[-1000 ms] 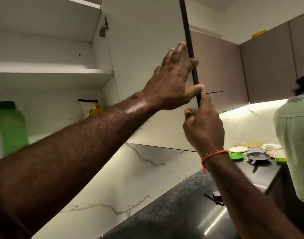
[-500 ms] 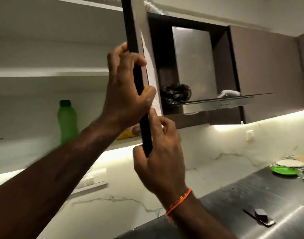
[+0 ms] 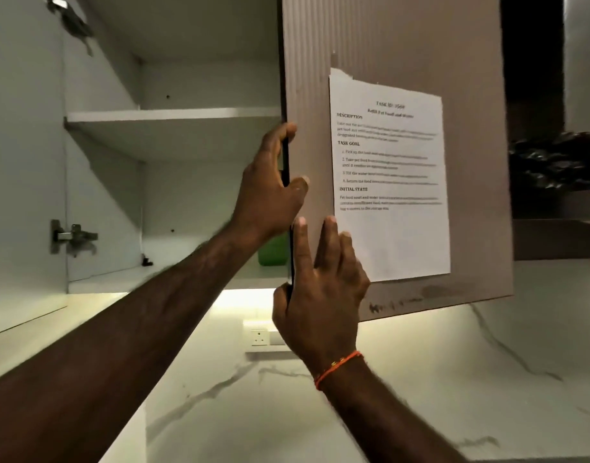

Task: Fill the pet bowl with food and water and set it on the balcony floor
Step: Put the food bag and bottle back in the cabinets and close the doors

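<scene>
Both of my hands grip the free edge of a grey-brown cabinet door (image 3: pixel 404 38). My left hand (image 3: pixel 270 188) wraps the dark edge higher up, fingers behind and thumb on the front. My right hand (image 3: pixel 320 289), with an orange wrist thread, holds the same edge lower down, fingers spread flat on the door face. A printed task sheet (image 3: pixel 390 182) is taped to the door front. Behind my left hand, part of a green bottle (image 3: pixel 273 252) stands on the lower cabinet shelf. No pet bowl or food bag is visible.
The open white cabinet has an upper shelf (image 3: pixel 173 116) and a hinge (image 3: pixel 73 236) on its left wall. Below runs a lit white marble backsplash with a wall socket (image 3: pixel 260 336). A dark open compartment with a dark bundle (image 3: pixel 554 162) lies to the right.
The door has swung further across the cabinet opening so its front and the taped sheet now face me. The view has shifted left; the counter, dishes and other person are out of frame.
</scene>
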